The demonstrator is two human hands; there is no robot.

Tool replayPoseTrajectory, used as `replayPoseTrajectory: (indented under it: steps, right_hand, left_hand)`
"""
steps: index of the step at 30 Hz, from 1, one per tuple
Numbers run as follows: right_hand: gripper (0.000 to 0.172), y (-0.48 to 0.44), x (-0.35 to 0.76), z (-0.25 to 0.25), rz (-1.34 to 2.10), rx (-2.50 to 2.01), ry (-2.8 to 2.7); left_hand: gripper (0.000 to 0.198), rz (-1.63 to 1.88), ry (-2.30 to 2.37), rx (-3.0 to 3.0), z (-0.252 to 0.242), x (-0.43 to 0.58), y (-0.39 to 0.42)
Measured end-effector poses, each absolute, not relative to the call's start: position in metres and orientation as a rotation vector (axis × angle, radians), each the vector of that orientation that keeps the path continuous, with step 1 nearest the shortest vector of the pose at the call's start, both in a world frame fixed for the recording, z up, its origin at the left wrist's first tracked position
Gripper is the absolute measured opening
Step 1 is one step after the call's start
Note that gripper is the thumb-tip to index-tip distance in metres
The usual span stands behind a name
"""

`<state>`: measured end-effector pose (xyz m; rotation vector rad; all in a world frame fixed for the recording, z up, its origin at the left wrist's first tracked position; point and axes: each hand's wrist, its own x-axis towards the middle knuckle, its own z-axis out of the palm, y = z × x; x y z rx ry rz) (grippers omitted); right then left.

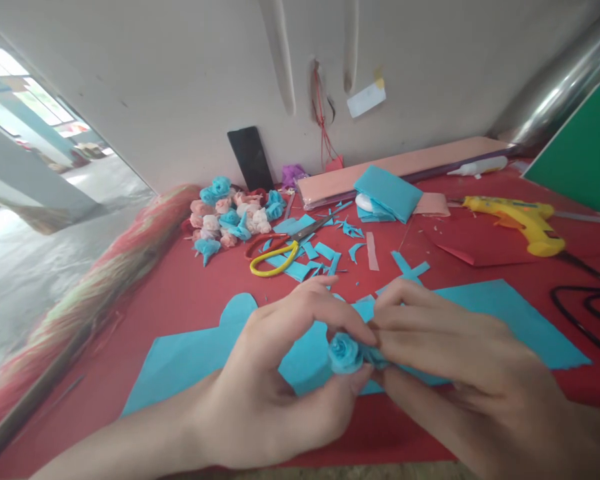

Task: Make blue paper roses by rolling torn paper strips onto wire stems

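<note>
On the red table [150, 307], a long blue sheet [180, 363] starts at the left and goes under both hands. Past it sits a heap of pink, white and blue flowers [235, 217], with a black phone [251, 160] leaning up behind. Next come scissors [299, 235] on some blue scraps [325, 251]. The left hand [280, 373] pinches a small blue rose [344, 352] with thumb and finger. The rose is up over the sheet, between the hands. The right hand [460, 360] has its fingertips squeezed on the rose's tail end. Far right, a yellow glue gun [517, 223] lies near a green board [580, 140].
</note>
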<state>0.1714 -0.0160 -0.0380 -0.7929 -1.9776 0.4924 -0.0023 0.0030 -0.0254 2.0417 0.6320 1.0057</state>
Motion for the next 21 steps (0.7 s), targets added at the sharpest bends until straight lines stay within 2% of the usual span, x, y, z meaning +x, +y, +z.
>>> replayPoseTrajectory:
  steps: [4,11,17,21]
  right_hand:
    - [0.021,-0.0196,0.1741,-0.0362,0.358,-0.819,-2.034]
    - [0.029,-0.0191,0.1737,-0.0443,0.144,-0.836,-2.029]
    - [0.026,-0.0237,0.1736,-0.0438,0.137,-0.913,-2.053]
    - [0.033,-0.0218,0.1736,-0.0449,0.134,-0.927,-2.098]
  left_hand:
    - [0.023,0.997,0.708,2.086,-0.0245,-0.0026,0.0009]
    - [0.022,0.918,0.743,2.145,-0.0228,-0.0047,-0.0023]
    - [0.022,0.938,0.732,2.202,-0.0228,-0.0052,-0.0023]
    - [0.024,0.927,0.706,2.251,-0.0244,-0.0062,0.0002]
